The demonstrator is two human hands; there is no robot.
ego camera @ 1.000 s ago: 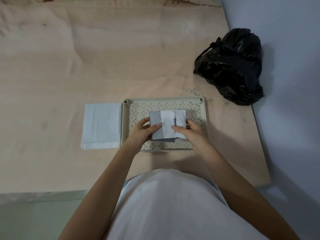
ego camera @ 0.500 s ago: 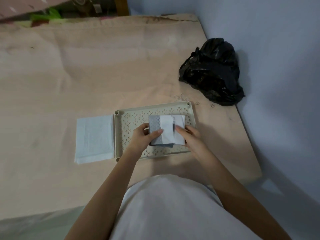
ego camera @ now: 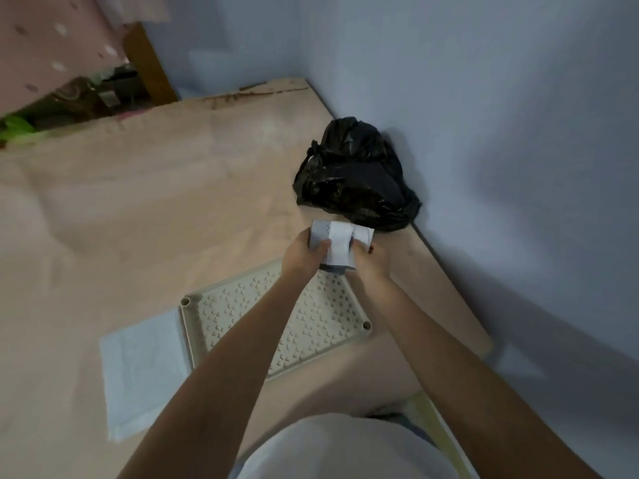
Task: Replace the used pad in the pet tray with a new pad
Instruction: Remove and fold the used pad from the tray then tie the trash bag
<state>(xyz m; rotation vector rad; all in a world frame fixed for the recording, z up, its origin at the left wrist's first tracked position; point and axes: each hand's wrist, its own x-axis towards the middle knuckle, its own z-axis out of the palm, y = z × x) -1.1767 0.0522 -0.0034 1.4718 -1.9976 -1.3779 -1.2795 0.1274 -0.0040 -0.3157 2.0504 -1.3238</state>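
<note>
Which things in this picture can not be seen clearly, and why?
- Folded pad, head view: its lower part is covered by the left hand and right hand; motion blur hides its surface.
- Pet tray: both forearms cross it, hiding much of the grid.
- Black bag: closed, contents hidden.
- Clutter at the top left: dark, blurred.

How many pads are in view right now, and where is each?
2. A folded pad is held in both hands, left hand and right hand, above the tray's far edge near the black bag. A flat pad lies left of the tray.
</note>
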